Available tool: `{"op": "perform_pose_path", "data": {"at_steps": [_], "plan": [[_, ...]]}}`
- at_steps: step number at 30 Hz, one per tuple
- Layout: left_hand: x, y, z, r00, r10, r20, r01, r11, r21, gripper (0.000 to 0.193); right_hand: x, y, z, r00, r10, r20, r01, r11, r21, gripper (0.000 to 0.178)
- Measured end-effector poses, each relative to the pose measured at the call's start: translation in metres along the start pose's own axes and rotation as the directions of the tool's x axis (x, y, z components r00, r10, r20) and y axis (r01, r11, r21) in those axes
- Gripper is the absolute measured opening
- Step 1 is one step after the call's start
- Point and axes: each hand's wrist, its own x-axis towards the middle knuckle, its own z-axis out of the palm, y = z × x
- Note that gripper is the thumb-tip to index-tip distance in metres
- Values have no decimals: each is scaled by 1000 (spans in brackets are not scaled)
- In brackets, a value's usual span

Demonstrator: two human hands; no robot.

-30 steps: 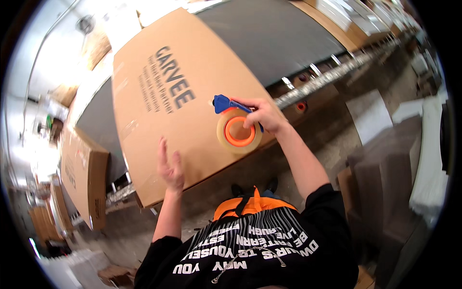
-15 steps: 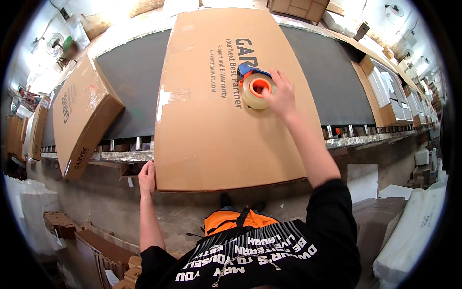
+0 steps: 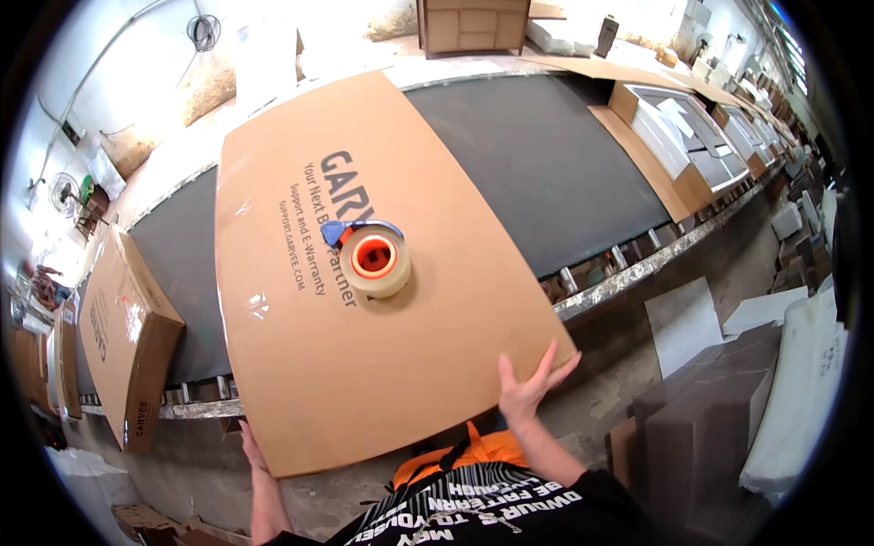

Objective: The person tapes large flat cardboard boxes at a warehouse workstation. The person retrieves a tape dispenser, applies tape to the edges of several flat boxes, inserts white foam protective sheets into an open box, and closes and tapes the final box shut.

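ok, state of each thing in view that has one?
big box, flat across the belt, near end overhanging
tape dispenser, lying on the big box, unheld
right hand, open, fingers spread at near right corner
left hand, near left corner, grip unclear
left box, shut
right box, open, filled

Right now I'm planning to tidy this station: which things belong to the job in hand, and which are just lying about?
Seemingly in use:
- big box, with the left hand and right hand at its near corners
- tape dispenser, lying on it
- belt, under it

Apparently just lying about:
- left box
- open box at right
- white sheet
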Motion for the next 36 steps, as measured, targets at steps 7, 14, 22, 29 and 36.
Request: {"op": "perform_pose_path", "data": {"at_steps": [7, 14, 22, 29, 36], "plan": [[-47, -145, 291, 995, 38, -88, -67, 935, -349, 76, 299, 67, 61, 975, -180, 131, 171, 982, 74, 87], [30, -224, 432, 755, -325, 569, -155, 754, 638, 76, 437, 57, 117, 936, -103, 338, 172, 968, -183, 67], [143, -43, 232, 912, 267, -311, -158, 929, 335, 59, 304, 113, 20, 882, -401, 248, 429, 901, -70, 36], [279, 136, 122, 766, 338, -547, -65, 887, 457, 77, 334, -25, 92, 658, -629, 413, 716, 693, -86, 87], [354, 152, 125, 775, 481, -409, -246, 827, 506, 76, 366, -160, 228, 689, -309, 656, 685, 574, -448, 83]]}}
